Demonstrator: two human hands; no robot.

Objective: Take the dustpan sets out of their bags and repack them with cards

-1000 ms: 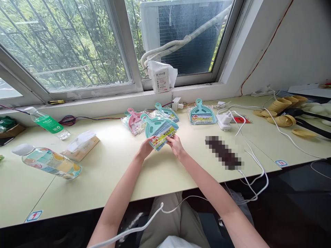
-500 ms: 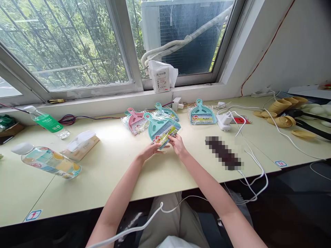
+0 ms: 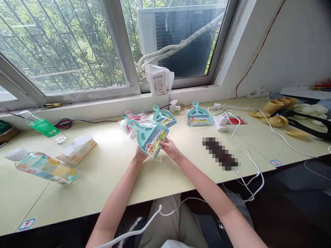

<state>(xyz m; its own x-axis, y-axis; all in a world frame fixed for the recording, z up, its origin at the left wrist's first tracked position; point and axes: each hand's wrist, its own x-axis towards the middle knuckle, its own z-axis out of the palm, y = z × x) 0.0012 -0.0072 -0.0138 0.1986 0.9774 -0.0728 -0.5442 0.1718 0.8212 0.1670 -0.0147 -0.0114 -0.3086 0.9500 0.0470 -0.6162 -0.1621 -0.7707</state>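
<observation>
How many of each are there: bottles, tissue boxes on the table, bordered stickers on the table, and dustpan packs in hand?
Bottles: 2
Tissue box: 1
Stickers: 2
Held dustpan pack: 1
Total: 6

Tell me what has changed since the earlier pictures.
The held mint dustpan has moved left, covering more of the pink dustpan. The left hand is now behind its lower left side; the right hand keeps hold of its right side. The green-labelled bottle, fruit-patterned bottle and tissue pack stayed put.
</observation>
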